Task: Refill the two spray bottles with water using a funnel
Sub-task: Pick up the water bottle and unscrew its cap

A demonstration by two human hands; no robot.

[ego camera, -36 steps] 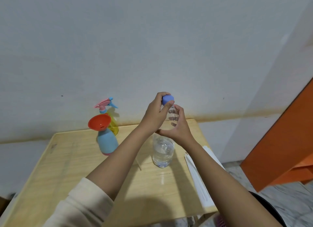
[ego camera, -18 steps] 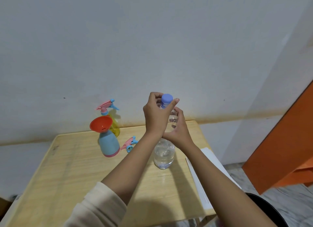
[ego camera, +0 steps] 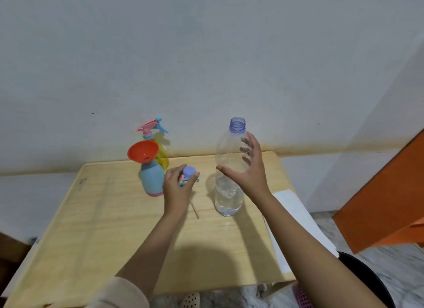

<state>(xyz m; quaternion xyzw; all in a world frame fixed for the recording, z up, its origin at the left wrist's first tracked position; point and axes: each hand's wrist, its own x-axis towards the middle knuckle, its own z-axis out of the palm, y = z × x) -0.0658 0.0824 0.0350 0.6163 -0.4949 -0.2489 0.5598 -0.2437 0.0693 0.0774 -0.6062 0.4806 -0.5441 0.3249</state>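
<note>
- Water bottle point(ego camera: 229, 199) stands upright on the table point(ego camera: 91, 216), neck open, with water in its lower part only. It is the pouring source.
- Right hand point(ego camera: 249, 172) wraps the water bottle's mid body, fingers behind the clear wall and thumb across the front. I judge this a steadying hold that also sets up the lift. How firmly it presses I cannot tell.
- Left hand point(ego camera: 176, 188) pinches the cap point(ego camera: 189, 171) between thumb and fingertips, low over the table, just beside the blue spray bottle point(ego camera: 151, 179). I take it the cap is held clear of the pour path, ready to be put down.
- Funnel point(ego camera: 143, 151) sits in the blue spray bottle's neck, mouth tilted toward me, so that bottle is ready to receive water.
- Loose spray head point(ego camera: 183, 183) lies on the table, mostly hidden under the left hand. It is probably the blue bottle's own.
- Yellow spray bottle point(ego camera: 162, 157) stands close behind the blue one with its trigger head on, not yet opened.
- Layout: the funnel is left of the water bottle, with the left hand between them. The right hand is on the bottle's right side.
</note>
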